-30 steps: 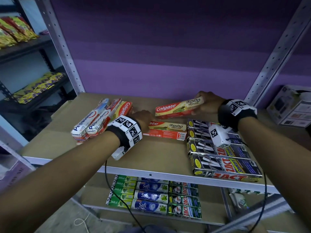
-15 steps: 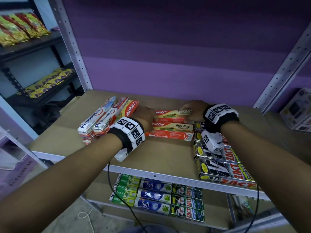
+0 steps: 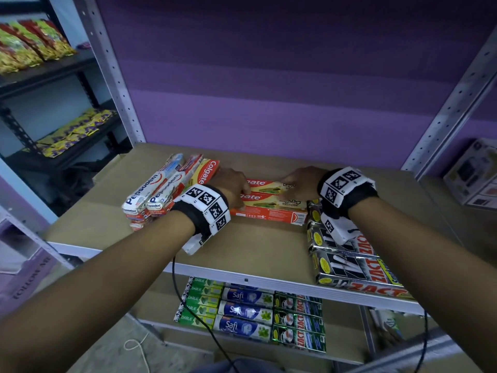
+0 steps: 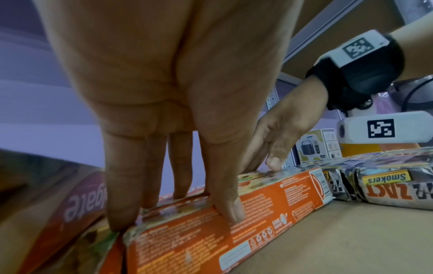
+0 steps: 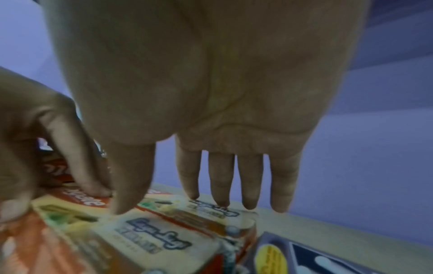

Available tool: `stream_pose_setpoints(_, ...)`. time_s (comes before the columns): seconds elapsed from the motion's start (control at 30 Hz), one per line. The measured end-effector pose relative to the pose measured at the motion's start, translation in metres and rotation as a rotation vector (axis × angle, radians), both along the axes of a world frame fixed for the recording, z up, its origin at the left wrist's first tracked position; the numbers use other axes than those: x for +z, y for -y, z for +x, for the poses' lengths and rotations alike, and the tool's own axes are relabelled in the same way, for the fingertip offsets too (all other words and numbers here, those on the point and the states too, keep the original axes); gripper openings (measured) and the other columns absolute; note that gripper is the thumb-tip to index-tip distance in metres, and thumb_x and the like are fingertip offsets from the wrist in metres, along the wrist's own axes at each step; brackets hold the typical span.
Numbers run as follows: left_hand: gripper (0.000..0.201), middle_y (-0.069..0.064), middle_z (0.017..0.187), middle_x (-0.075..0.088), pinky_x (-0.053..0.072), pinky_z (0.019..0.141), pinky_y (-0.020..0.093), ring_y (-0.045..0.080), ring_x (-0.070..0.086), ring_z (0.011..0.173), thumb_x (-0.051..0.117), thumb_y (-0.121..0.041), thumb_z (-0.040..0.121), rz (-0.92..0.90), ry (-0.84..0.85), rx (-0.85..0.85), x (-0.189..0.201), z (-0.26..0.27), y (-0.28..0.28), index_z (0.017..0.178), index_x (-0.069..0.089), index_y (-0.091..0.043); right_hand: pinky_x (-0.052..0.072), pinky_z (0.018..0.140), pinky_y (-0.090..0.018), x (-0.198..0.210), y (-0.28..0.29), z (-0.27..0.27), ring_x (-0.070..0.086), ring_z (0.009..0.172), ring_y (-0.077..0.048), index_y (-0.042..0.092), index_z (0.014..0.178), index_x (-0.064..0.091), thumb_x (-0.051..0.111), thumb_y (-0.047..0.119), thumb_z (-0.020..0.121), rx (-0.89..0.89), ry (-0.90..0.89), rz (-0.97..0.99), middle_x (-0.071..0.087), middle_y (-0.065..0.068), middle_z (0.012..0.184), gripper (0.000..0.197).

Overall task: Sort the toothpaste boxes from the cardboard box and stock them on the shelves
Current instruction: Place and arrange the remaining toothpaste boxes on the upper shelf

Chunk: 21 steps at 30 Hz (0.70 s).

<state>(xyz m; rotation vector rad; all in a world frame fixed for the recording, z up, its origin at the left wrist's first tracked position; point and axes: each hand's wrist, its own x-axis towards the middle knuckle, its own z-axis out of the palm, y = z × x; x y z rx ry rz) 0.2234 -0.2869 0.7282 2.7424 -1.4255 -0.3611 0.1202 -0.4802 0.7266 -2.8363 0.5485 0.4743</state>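
Two red-and-cream Colgate boxes lie side by side in the middle of the tan shelf [image 3: 255, 251], the near box [image 3: 269, 203] in front of the far box [image 3: 266, 184]. My left hand [image 3: 242, 189] rests on their left ends. In the left wrist view my left hand [image 4: 175, 204] has straight fingers on the box top and its thumb on the orange front face [image 4: 269, 213]. My right hand [image 3: 298, 181] lies on the right ends. In the right wrist view my right hand [image 5: 178, 204] has straight fingertips on the far box [image 5: 211, 211] and its thumb on the near box [image 5: 145, 239].
Pepsodent boxes [image 3: 150, 195] and a red Colgate box [image 3: 207, 173] are piled to the left. Silver Zact boxes [image 3: 349, 265] fill the right front. The lower shelf holds Darlie, Safi and Zact boxes [image 3: 247, 308]. A black rack with snack packets [image 3: 32, 47] stands left, a white carton [image 3: 473, 176] right.
My right hand brought the raised Colgate box down and laid it behind the one on the shelf. Both hands now rest on the pair.
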Motion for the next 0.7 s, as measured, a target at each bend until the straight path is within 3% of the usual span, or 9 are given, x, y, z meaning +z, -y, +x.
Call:
stream_pose_setpoints(0.07,0.052,0.002,0.142,0.051,0.038,0.110,0.037,0.024,0.046,0.131,0.075,-0.032,0.085,0.009,-0.003,0.005,0.001,-0.001,0.000,0.134,0.060,-0.025,0.037,0.098,-0.027,0.000,-0.009,-0.003,0.049,0.129,-0.017,0.034,0.150,0.037,0.072,0.066,0.073,0.022,-0.015,0.031,0.049,0.005,0.146,0.091)
stream_pose_setpoints(0.13,0.052,0.003,0.141,0.053,0.039,0.110,0.037,0.024,0.048,0.129,0.076,-0.032,0.084,0.005,-0.011,0.007,0.002,-0.001,-0.001,0.133,0.061,-0.024,0.038,0.101,-0.028,-0.002,-0.015,-0.003,0.048,0.130,-0.021,0.028,0.152,0.031,0.077,0.060,0.070,0.062,-0.054,-0.029,0.046,-0.001,0.148,0.099)
stream_pose_setpoints(0.3,0.049,0.003,0.138,0.056,0.040,0.109,0.037,0.024,0.050,0.126,0.077,-0.033,0.083,-0.019,0.009,-0.002,0.002,-0.003,-0.003,0.129,0.065,-0.025,0.041,0.099,-0.027,-0.008,-0.023,0.003,0.049,0.128,-0.022,0.025,0.150,0.038,0.081,0.044,0.073,0.052,-0.041,-0.067,0.047,-0.004,0.147,0.090)
stream_pose_setpoints(0.5,0.045,0.001,0.140,0.054,0.038,0.110,0.038,0.024,0.048,0.128,0.074,-0.035,0.085,-0.030,0.005,-0.019,0.002,-0.001,-0.006,0.129,0.065,-0.027,0.038,0.085,-0.019,-0.015,-0.016,0.011,0.058,0.117,-0.016,0.027,0.136,0.057,0.093,0.037,0.054,-0.023,0.037,0.029,0.058,0.005,0.136,0.090)
stream_pose_setpoints(0.6,0.042,-0.002,0.141,0.053,0.038,0.108,0.035,0.021,0.047,0.129,0.070,-0.032,0.089,-0.070,0.012,0.015,0.003,0.003,-0.010,0.129,0.063,-0.027,0.041,0.083,-0.020,-0.017,-0.014,0.014,0.061,0.110,-0.014,0.028,0.128,0.064,0.096,0.038,0.044,-0.052,0.057,0.056,0.063,0.009,0.130,0.090)
stream_pose_setpoints(0.7,0.035,-0.003,0.129,0.061,0.046,0.100,0.036,0.019,0.056,0.116,0.065,-0.032,0.091,-0.128,0.060,0.067,0.007,0.010,-0.015,0.125,0.062,-0.026,0.047,0.083,-0.025,-0.014,-0.016,0.018,0.060,0.097,-0.011,0.027,0.122,0.067,0.097,0.038,0.041,-0.053,0.046,0.064,0.065,0.010,0.124,0.088)
